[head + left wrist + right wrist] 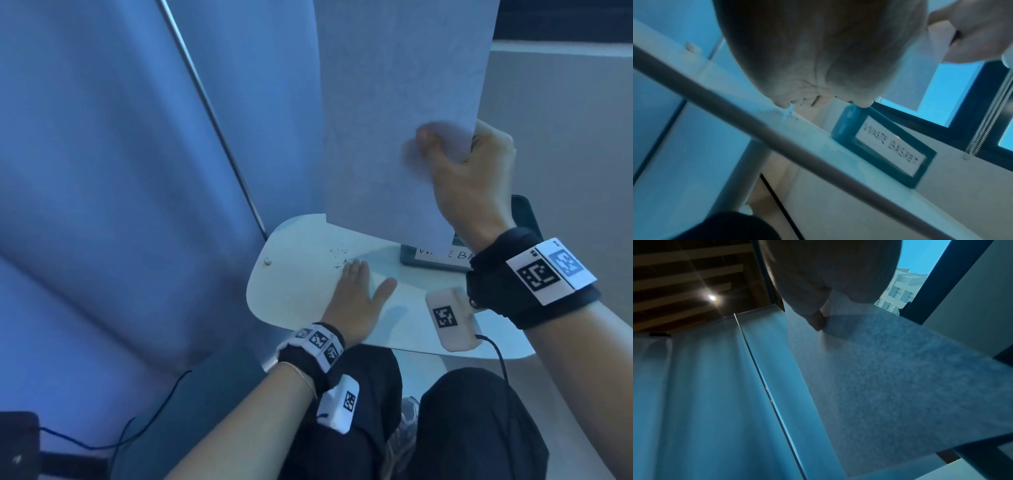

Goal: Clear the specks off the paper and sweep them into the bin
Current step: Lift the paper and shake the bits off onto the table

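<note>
My right hand (459, 161) pinches a white sheet of paper (400, 102) by its right edge and holds it upright above the small white table (291, 294). The same paper (890, 378) fills the right wrist view, with my thumb on it. A cluster of tiny specks (337, 256) lies on the table just beyond my left fingertips. My left hand (356, 291) lies flat and open on the tabletop, fingers together. A teal bin (849, 129) with a label reading WASTE BASKET stands at the table's far right; in the head view the bin (411, 258) is partly hidden behind the paper.
A pale padded wall (120, 171) with a metal strip rises on the left. A small round knob (268, 262) sits near the table's left rim. My dark-trousered knees (479, 428) are under the table's near edge. Cables trail on the floor at lower left.
</note>
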